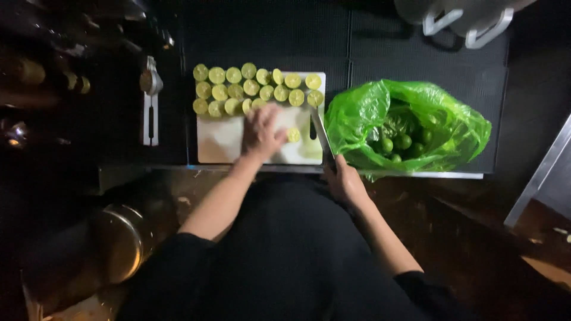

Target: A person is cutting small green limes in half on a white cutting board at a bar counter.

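Our left hand (262, 132) is stretched forward, palm down, fingers loosely spread. Our right hand (344, 181) sits closer in, fingers curled tight (both forearms bare).

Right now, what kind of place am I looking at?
Probably a bar or kitchen prep counter: halved limes lined up on a white cutting board, a hand citrus press beside it, and bottles at the left.
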